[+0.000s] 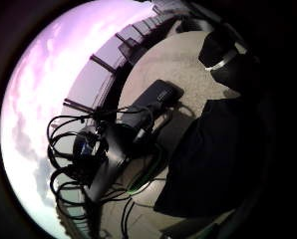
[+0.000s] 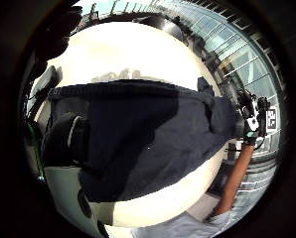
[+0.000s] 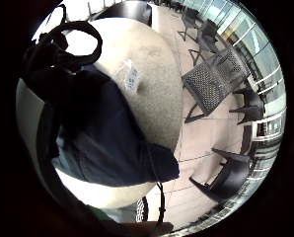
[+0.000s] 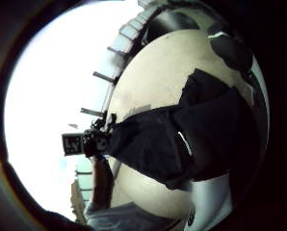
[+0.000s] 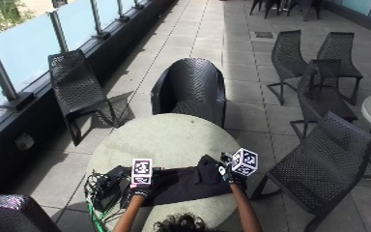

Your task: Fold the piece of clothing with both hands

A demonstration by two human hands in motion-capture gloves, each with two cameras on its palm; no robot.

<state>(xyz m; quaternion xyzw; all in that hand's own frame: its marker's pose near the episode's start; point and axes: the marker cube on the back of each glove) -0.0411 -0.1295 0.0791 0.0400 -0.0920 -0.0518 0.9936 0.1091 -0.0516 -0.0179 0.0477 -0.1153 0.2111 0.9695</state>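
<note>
Grey stone paving runs under everything out here, with dark woven chairs (image 5: 191, 89) set about a round pale table (image 5: 166, 140). Across the table's near edge lies the navy piece of clothing (image 5: 185, 183), spread sideways between the person's two arms. The left hand (image 5: 140, 189) sits at the garment's left end and the right hand (image 5: 234, 176) at its right end, each at the cloth's edge, but whether the fingers pinch the fabric or merely rest there I cannot tell. A black box with a tangle of cables (image 5: 105, 186) sits on the table just beside the garment's left end, near the left hand
</note>
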